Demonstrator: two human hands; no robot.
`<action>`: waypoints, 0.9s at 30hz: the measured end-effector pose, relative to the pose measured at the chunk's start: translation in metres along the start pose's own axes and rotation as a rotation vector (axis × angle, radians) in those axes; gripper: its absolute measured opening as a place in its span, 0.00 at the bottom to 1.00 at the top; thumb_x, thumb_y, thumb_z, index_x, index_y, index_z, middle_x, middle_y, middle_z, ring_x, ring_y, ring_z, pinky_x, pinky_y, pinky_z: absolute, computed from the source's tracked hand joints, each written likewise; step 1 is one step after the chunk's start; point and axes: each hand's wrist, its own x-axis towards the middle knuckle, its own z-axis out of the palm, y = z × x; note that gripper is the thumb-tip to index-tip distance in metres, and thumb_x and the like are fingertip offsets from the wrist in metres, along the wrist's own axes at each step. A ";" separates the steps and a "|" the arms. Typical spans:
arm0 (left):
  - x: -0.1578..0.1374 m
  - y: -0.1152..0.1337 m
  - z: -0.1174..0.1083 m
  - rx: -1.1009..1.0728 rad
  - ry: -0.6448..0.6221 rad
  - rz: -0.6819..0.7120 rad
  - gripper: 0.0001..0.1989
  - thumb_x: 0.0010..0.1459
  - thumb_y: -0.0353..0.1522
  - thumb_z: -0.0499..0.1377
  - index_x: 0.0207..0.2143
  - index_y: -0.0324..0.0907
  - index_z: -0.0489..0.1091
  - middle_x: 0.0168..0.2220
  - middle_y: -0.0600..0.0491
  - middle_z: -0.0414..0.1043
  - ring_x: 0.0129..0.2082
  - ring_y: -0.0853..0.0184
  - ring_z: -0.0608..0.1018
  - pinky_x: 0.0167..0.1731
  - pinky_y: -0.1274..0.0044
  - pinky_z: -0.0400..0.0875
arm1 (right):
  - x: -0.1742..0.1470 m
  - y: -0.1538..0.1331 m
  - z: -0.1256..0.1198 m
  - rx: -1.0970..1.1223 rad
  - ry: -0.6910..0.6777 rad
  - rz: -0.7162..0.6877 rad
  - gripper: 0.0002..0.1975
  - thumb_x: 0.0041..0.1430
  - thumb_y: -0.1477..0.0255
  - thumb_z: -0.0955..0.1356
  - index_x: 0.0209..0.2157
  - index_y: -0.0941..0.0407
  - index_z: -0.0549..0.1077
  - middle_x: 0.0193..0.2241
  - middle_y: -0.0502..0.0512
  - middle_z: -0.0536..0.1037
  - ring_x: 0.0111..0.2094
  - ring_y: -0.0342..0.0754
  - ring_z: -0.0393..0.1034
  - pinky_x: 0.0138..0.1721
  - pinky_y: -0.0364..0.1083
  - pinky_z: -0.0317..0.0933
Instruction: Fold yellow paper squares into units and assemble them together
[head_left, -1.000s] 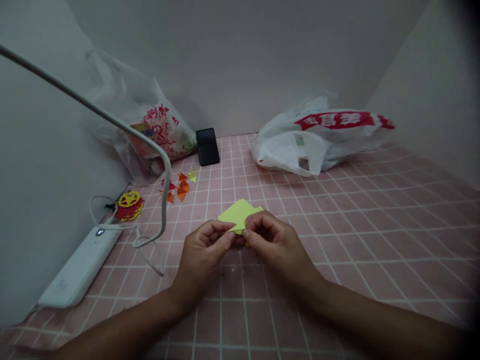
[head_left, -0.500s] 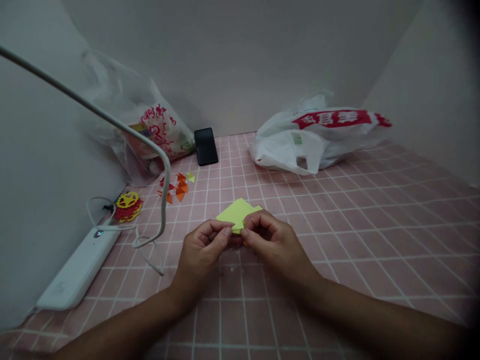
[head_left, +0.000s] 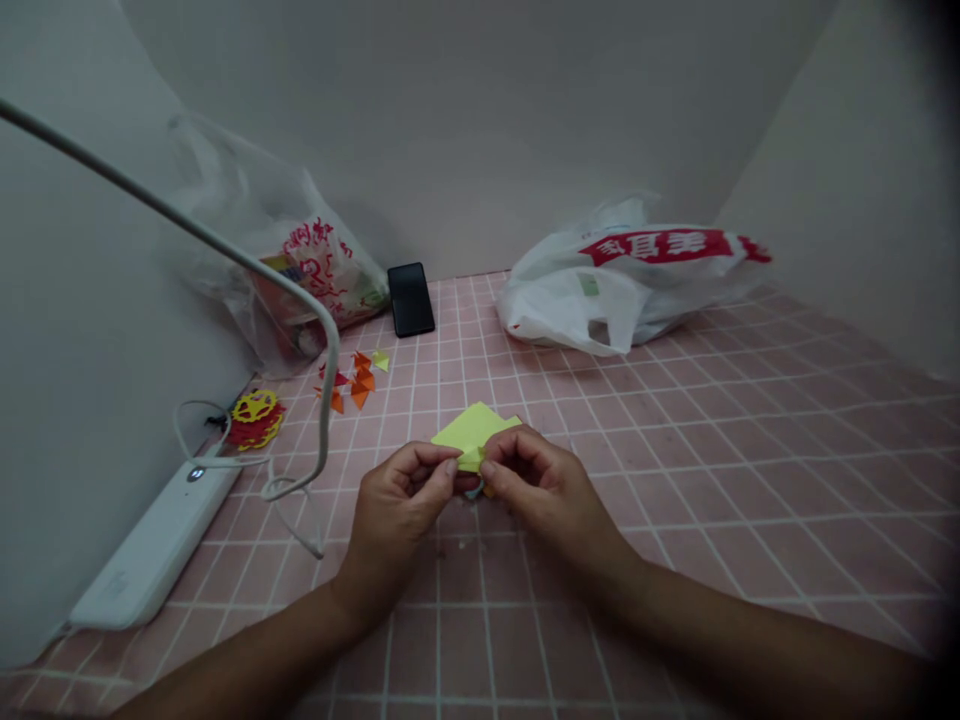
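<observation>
Left hand (head_left: 397, 505), right hand (head_left: 544, 490), fingertips pinched together.

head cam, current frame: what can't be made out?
- Near edge of the yellow paper: head view, covered by fingertips of left hand and right hand.
- Contents of the white bag and clear bag: hidden by plastic.
- Phone screen: dark.
- Paper cutouts: too small for their pattern.
</observation>
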 end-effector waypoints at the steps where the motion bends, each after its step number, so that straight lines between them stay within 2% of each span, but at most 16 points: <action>1: 0.000 0.001 0.000 0.008 0.006 0.001 0.04 0.52 0.29 0.65 0.31 0.38 0.74 0.28 0.56 0.80 0.29 0.69 0.84 0.35 0.80 0.79 | 0.000 0.000 0.000 0.011 0.003 0.000 0.07 0.55 0.71 0.67 0.25 0.55 0.67 0.27 0.51 0.70 0.30 0.46 0.66 0.32 0.47 0.62; 6: 0.000 0.004 -0.001 0.031 0.021 0.013 0.05 0.52 0.30 0.65 0.31 0.38 0.74 0.28 0.55 0.80 0.29 0.68 0.84 0.36 0.78 0.79 | 0.003 0.000 -0.001 0.057 0.010 -0.022 0.05 0.54 0.69 0.67 0.28 0.54 0.67 0.27 0.51 0.70 0.29 0.46 0.66 0.30 0.47 0.63; 12: 0.000 0.002 0.000 0.032 0.004 0.010 0.04 0.51 0.29 0.65 0.31 0.39 0.74 0.27 0.55 0.80 0.29 0.69 0.84 0.34 0.80 0.78 | 0.002 -0.005 -0.001 -0.072 0.011 -0.066 0.06 0.53 0.72 0.68 0.24 0.55 0.68 0.28 0.53 0.70 0.32 0.48 0.66 0.33 0.48 0.62; 19: 0.003 0.005 0.000 0.021 0.025 -0.021 0.06 0.49 0.30 0.67 0.30 0.38 0.74 0.26 0.56 0.79 0.27 0.69 0.83 0.34 0.79 0.79 | 0.004 -0.005 -0.003 -0.104 0.019 -0.054 0.06 0.54 0.75 0.66 0.25 0.55 0.66 0.26 0.50 0.69 0.29 0.46 0.64 0.30 0.46 0.60; 21: 0.004 0.006 -0.002 -0.002 0.031 -0.039 0.08 0.49 0.31 0.68 0.30 0.38 0.73 0.26 0.56 0.79 0.27 0.69 0.83 0.34 0.79 0.79 | 0.004 -0.006 -0.005 -0.148 0.024 -0.131 0.05 0.55 0.77 0.66 0.27 0.55 0.66 0.27 0.49 0.68 0.29 0.46 0.64 0.30 0.45 0.59; 25: 0.008 0.006 -0.006 -0.045 0.011 -0.096 0.11 0.48 0.34 0.69 0.31 0.37 0.73 0.26 0.54 0.80 0.27 0.67 0.83 0.34 0.76 0.79 | 0.003 -0.007 -0.007 -0.320 -0.035 -0.442 0.09 0.56 0.83 0.66 0.33 0.54 0.70 0.32 0.51 0.70 0.35 0.47 0.66 0.36 0.46 0.61; 27: 0.009 0.005 -0.008 -0.063 -0.004 -0.128 0.12 0.47 0.35 0.69 0.31 0.37 0.73 0.26 0.53 0.80 0.26 0.66 0.83 0.34 0.75 0.78 | 0.002 -0.005 -0.007 -0.380 -0.085 -0.526 0.11 0.58 0.83 0.66 0.37 0.52 0.71 0.35 0.52 0.70 0.38 0.48 0.66 0.38 0.47 0.62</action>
